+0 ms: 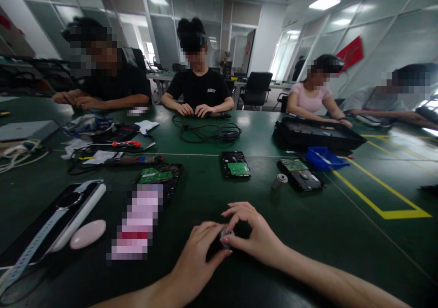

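Near the table's front edge, both my hands meet around a small round metallic part (226, 237). My left hand (201, 248) curls round its left side, thumb and fingers closed on it. From the right, my right hand (251, 235) pinches the same part between thumb and forefinger, its other fingers raised. The fingers hide much of the part. Beyond my hands lies a hard drive with a green circuit board (236, 164). A small metal cylinder (280, 181) and another drive (301, 174) are farther right.
A third drive (155, 175), a pink oval object (88, 234) and a watch (69, 200) on a white-edged box lie left. A screwdriver (126, 144), coiled cable (219, 132), blue tray (325, 158) and black case (318, 134) are farther back. Several people sit across the table.
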Action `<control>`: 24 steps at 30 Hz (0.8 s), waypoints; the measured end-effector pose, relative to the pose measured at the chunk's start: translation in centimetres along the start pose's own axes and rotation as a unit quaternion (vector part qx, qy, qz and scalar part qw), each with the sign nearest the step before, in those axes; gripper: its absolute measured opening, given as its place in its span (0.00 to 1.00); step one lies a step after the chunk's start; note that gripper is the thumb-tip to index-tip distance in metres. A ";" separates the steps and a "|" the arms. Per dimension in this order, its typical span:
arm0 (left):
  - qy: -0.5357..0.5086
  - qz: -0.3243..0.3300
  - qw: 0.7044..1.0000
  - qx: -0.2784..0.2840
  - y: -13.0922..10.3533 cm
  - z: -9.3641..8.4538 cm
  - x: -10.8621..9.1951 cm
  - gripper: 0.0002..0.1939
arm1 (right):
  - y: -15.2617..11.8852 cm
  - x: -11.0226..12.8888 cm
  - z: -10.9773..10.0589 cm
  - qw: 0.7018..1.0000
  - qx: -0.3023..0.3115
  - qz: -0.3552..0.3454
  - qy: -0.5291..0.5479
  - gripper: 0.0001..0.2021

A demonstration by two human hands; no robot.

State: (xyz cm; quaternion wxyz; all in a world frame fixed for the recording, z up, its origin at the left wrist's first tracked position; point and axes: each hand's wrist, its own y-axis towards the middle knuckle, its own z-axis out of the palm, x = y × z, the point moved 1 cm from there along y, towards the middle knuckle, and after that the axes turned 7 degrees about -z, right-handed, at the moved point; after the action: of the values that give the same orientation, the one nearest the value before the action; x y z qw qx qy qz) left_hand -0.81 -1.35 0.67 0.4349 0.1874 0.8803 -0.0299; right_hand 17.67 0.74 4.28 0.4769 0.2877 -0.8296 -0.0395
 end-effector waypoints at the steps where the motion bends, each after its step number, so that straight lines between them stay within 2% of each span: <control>1: 0.001 0.002 1.000 -0.001 0.0 0.0 0.0 0.19 | 0.0 0.0 0.0 1.000 -0.004 0.002 -0.003 0.07; 4: 0.001 0.005 1.000 -0.001 0.0 0.1 0.2 0.19 | 0.0 -0.1 -0.2 1.000 -0.003 -0.004 -0.012 0.07; 9: -0.003 0.003 1.000 -0.010 -0.2 0.3 0.4 0.19 | 0.1 0.1 -0.9 0.997 0.040 -0.041 -0.055 0.02; 12: -0.004 0.000 1.000 -0.011 -0.2 0.3 0.3 0.17 | 0.2 0.4 -0.9 0.992 0.066 -0.070 -0.077 0.04; 15: 0.003 -0.001 1.000 -0.007 -0.1 0.3 0.3 0.15 | 0.7 0.7 -1.3 0.993 0.050 -0.082 -0.062 0.05; 19: 0.017 0.008 1.000 -0.002 -0.1 0.4 0.6 0.23 | 0.5 0.2 -4.2 0.996 -0.006 -0.077 -0.043 0.05; 21: 0.021 0.012 1.000 0.002 0.0 0.4 0.8 0.25 | -0.6 -0.7 -6.0 0.996 -0.001 -0.060 -0.066 0.04; 24: 0.021 0.012 1.000 0.005 0.0 0.4 1.0 0.24 | -3.5 -2.4 -7.9 0.994 0.034 0.004 -0.106 0.05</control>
State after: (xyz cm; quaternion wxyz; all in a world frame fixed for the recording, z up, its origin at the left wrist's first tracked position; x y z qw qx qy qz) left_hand -1.02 -1.15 -0.38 0.4155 0.2005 0.8869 -0.0255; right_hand 26.49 0.73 5.51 0.3767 0.2946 -0.8773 -0.0398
